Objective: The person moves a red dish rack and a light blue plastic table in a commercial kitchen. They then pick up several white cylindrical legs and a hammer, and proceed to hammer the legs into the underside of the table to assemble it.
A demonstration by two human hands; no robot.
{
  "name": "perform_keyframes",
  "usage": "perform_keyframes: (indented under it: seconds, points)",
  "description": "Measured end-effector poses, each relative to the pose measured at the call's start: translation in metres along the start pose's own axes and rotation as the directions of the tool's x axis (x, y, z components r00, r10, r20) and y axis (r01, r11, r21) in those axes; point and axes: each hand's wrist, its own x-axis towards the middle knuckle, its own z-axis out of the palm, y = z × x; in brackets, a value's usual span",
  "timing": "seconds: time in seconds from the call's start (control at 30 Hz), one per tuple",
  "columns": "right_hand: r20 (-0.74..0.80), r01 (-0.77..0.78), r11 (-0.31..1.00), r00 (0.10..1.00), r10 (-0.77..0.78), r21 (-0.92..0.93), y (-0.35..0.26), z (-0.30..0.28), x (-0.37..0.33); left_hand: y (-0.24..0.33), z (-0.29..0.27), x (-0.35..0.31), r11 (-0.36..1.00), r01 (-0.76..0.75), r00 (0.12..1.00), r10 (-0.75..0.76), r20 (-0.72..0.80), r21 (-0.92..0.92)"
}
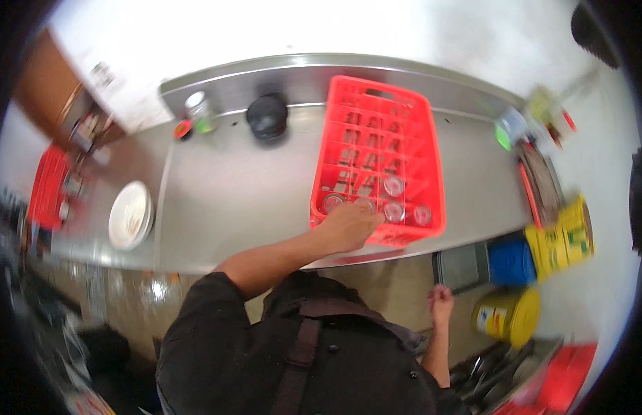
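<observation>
The left hand (pixel 350 227) has its fingers bent down at a glass (pixel 364 205) in the near row of the red crate (pixel 437 176); whether they grip it, I cannot tell. Its forearm slants in from the crate's near left. The right hand (pixel 440 299) hangs near-right of the crate, off the worktop (pixel 227 197), fingers curled, how tightly unclear. Upright glasses (pixel 394 211) fill the crate's near compartments; a white bowl (pixel 130 216) sits well left of it.
</observation>
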Motion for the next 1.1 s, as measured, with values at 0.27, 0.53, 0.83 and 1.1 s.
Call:
perform_keyframes:
  seconds: [0.27,0.53,0.83,1.1]
  points:
    - [0.097,0.465,0.850,0.861,-0.500,0.247,-0.284,0.048,0.153,0.049,-0.066,-0.168,0.949,0.274,0.923,-0.305,0.234,0.156]
    - [0.619,0.606,0.795,0.619,-0.484,0.015,-0.347,0.247,0.129,0.104,-0.028,-0.372,0.542,0.785,0.193,-0.674,-0.713,-0.300]
    - [0.883,0.315,0.933,0.370,-0.288,0.173,-0.319,0.337,-0.103,0.121,0.057,-0.545,-0.010,-0.607,-0.217,-0.960,0.177,-0.795]
    - [0.939,0.219,0.972,0.309,-0.148,0.081,-0.315,0.469,-0.333,0.131,-0.010,-0.788,0.021,-0.707,-0.264,-0.935,0.237,-0.707]
